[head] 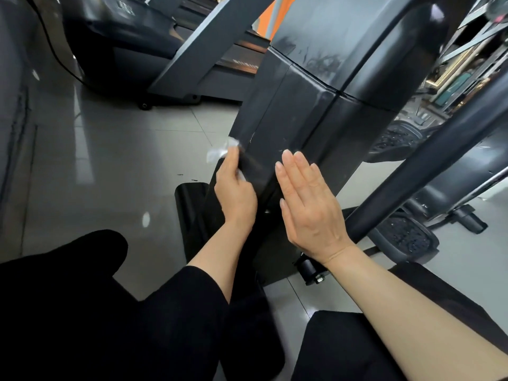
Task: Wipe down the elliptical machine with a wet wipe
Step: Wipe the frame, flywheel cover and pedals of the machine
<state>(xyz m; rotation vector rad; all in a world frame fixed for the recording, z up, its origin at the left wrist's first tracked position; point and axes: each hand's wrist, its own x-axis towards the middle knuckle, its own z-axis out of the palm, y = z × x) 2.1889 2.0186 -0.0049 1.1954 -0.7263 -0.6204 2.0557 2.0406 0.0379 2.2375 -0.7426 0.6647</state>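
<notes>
The elliptical machine's black front column (291,111) rises through the middle of the head view, scuffed and streaked near its top. My left hand (233,191) grips a crumpled white wet wipe (220,151) and holds it against the column's left edge, low down. My right hand (308,207) lies flat with straight fingers on the column's front face, just right of the left hand. Most of the wipe is hidden behind my left fingers.
A thick dark handlebar arm (428,160) slants down on the right, with textured foot pedals (406,237) behind it. A treadmill (192,59) stands at the back left on the grey tiled floor (110,160). My black-clad knees (82,312) fill the foreground.
</notes>
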